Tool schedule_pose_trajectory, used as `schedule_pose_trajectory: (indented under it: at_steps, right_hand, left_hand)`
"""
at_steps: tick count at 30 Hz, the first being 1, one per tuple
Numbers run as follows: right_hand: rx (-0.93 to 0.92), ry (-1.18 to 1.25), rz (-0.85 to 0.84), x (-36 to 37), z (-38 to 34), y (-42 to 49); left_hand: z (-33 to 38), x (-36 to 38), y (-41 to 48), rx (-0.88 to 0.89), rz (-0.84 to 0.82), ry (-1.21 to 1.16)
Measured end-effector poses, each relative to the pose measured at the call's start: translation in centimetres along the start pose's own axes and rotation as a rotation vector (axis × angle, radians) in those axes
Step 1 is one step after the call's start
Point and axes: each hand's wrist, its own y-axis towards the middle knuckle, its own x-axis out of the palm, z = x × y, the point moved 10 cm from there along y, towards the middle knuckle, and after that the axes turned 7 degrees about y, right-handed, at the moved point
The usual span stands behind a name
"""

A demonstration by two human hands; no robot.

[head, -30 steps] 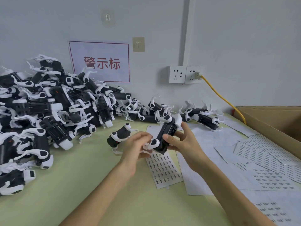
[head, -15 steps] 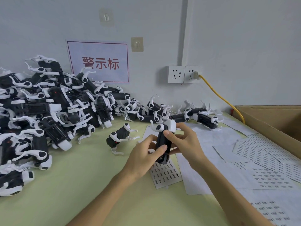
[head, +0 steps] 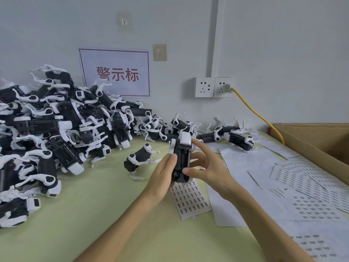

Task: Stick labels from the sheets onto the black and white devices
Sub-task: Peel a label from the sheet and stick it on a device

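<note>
A: What's been moved vs. the earlier frame?

B: The held device [head: 182,157] has been turned btwn the hands. Its open battery bay is now faced toward the camera, white end up.

A: Where's it kept?

B: It's held up off the table [head: 94,214], in front of the near label sheet [head: 190,200].

A: And the hands?

B: The left hand [head: 162,176] is wrapped round its left side, thumb laid along the edge. The right hand [head: 209,167] is clamped on it too: thumb pressed at the lower end, index finger set by the white cap.

A: What's seen around it?

B: A lone device [head: 139,159] is stood just to the left. A big pile of devices [head: 56,129] is heaped further left, vs. the wall. More sheets [head: 302,176] are spread on the right, beside a cardboard box [head: 311,140]. Wall sockets [head: 213,86] w/ a yellow cable [head: 255,112] plugged in, plus a red-lettered sign [head: 115,72], are seen behind.
</note>
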Motion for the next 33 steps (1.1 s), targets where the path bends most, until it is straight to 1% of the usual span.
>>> schedule_pose_trajectory:
  at_steps: [3, 6, 11, 13, 16, 17, 19, 22, 24, 26, 28, 30, 33]
  right_hand:
    - [-0.020, -0.030, -0.005, 0.2, -0.2, -0.1]
    - [-0.027, -0.031, -0.008, -0.1, -0.6, -0.1]
    - [-0.040, -0.003, 0.067, -0.7, -0.7, 0.0]
    - [-0.045, -0.007, 0.088, -0.8, -0.6, 0.0]
    - [-0.040, -0.049, 0.150, -1.4, -0.3, 0.1]
    - [-0.025, -0.109, 0.155, -1.5, 0.1, 0.2]
    - [0.036, -0.347, 0.126, -1.7, 1.0, 0.2]
    - [0.191, -0.773, -0.055, -0.4, 3.5, 0.0]
    - [0.265, -0.923, -0.167, 0.6, 5.1, -0.3]
    - [0.277, -0.888, -0.185, 0.9, 5.7, -0.2]
    - [0.256, -0.795, -0.151, 0.8, 5.5, 0.0]
    - [0.211, -0.737, -0.101, 0.6, 5.0, 0.2]
    - [0.135, -0.661, 0.007, -0.3, 3.9, 0.5]
  left_hand:
    - [0.1, 0.4, -0.1, -0.042, -0.056, -0.064]
    - [0.6, 1.1, -0.5, -0.042, -0.132, -0.161]
    - [0.2, 1.9, -0.8, -0.049, -0.197, -0.104]
    - [-0.1, 1.8, -0.6, -0.075, -0.169, -0.153]
    - [-0.7, 0.1, -0.1, -0.104, -0.029, -0.321]
    - [-0.6, -0.5, 0.0, -0.097, 0.005, -0.379]
    - [-0.2, -1.4, 0.1, -0.090, 0.026, -0.494]
    - [-0.2, -1.7, 0.4, -0.109, -0.014, -0.630]
    - [-1.0, -1.8, 0.6, -0.167, -0.003, -0.709]
    - [-2.0, -1.8, 0.7, -0.233, 0.020, -0.730]
    - [-3.0, -2.1, 0.6, -0.310, 0.061, -0.699]
    - [-3.4, -2.3, 0.6, -0.345, 0.065, -0.673]
    - [-3.3, -1.8, 0.4, -0.379, 0.030, -0.726]
